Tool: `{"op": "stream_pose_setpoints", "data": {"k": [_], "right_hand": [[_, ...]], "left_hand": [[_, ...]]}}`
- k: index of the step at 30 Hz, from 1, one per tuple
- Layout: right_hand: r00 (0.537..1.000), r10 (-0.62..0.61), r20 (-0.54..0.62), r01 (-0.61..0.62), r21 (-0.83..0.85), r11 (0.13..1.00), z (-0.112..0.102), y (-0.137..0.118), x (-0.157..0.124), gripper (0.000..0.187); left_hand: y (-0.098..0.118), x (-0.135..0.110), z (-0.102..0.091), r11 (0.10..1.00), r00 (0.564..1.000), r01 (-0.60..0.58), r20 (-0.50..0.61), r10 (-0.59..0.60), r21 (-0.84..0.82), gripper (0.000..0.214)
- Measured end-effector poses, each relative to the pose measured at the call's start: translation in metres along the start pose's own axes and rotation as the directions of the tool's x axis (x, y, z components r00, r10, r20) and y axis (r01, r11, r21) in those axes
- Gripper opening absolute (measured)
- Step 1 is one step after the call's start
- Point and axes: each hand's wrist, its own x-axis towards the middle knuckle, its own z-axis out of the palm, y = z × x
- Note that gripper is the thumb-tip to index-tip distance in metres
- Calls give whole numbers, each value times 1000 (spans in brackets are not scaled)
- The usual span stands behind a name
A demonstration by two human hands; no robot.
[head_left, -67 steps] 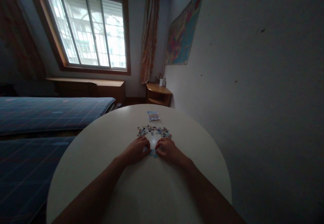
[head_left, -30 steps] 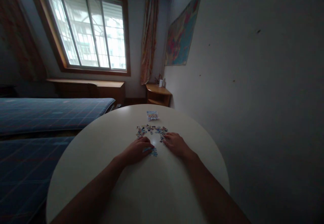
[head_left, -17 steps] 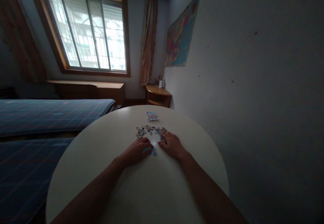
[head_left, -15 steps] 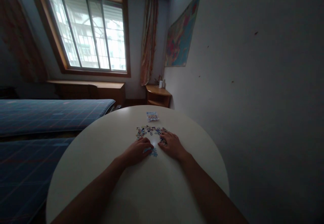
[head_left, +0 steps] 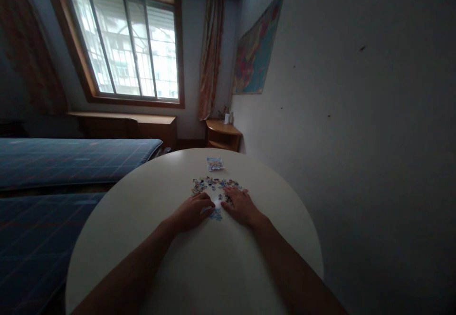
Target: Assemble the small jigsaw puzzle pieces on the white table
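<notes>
Dim room, round white surface [head_left: 149, 239]: joined puzzle bit [head_left: 215, 215] lies between both hands, left hand [head_left: 192, 212] fingers pinning it, right hand [head_left: 240, 205] spread flat on loose pieces [head_left: 213, 183] toward the far edge.

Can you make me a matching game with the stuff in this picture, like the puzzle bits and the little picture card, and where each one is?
Things:
1. scattered colourful jigsaw pieces
2. small joined blue patch of puzzle
3. small colourful picture card
4. colourful paper map

Places:
A. on the grey wall, right of the window
B. between the left hand and the right hand on the round white table
C. at the table's far edge, alone
D. spread just beyond the fingertips

Pairs: 1-D, 2-B, 3-C, 4-A
</notes>
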Motion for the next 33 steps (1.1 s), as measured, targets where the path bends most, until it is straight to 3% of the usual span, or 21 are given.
{"op": "stream_pose_setpoints", "data": {"k": [6,12,16,22,29,31,33], "right_hand": [[986,164,-4,-164,-33,986,-1,9,-1,75],[999,9,48,-8,-6,1000,-3,8,-5,73],[994,-88,65,87,16,996,-3,5,-6,71],[981,190,-39,-191,-48,980,0,6,-2,79],[997,-25,78,26,-8,1000,-1,5,-5,81],[997,-42,64,42,-1,999,-1,4,-4,79],[1000,20,5,-20,-19,1000,-1,8,-1,76]], "left_hand": [[-20,-2,1,991,993,87,-92,-77,104,21],[-36,-6,4,948,959,247,-191,-210,199,36],[-44,-8,9,913,944,328,-122,-307,244,48],[-48,-8,12,908,936,352,-107,-336,227,47],[-45,-8,12,908,937,350,-92,-337,230,42],[-46,-8,12,906,936,352,-96,-339,233,41],[-47,-8,13,908,937,349,-88,-337,233,42]]}}
